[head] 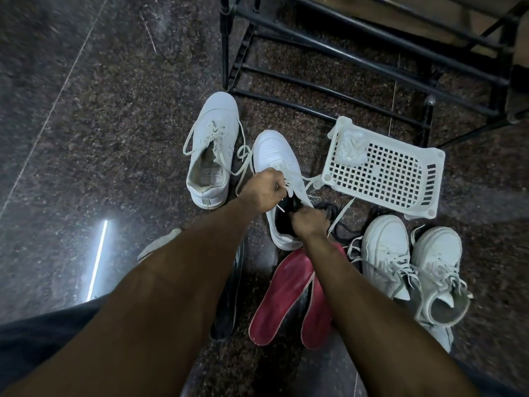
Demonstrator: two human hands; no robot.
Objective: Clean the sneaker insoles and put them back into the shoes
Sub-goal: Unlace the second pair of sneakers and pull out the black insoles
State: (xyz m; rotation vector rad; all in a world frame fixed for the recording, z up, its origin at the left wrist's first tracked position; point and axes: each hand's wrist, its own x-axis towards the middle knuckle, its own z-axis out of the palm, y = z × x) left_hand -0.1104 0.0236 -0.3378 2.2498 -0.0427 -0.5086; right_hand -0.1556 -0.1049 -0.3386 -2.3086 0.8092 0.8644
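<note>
A white sneaker with a dark lining [279,156] lies on the floor in the middle. My left hand [262,191] grips its tongue and laces and holds the opening wide. My right hand [309,222] is curled at the shoe's mouth, its fingers on something dark inside that I cannot make out. Two red insoles [279,296] lie side by side on the floor under my right forearm. A dark insole [229,308] lies under my left forearm. Another white sneaker [213,147] stands to the left, its opening showing a bare footbed.
A white perforated plastic basket [383,179] with a crumpled clear bag lies to the right. Two grey-white sneakers [412,270] stand at the lower right. A black metal rack [357,61] fills the top. A pale shoe tip [159,243] shows beside my left arm. Speckled stone floor [114,110] stretches left.
</note>
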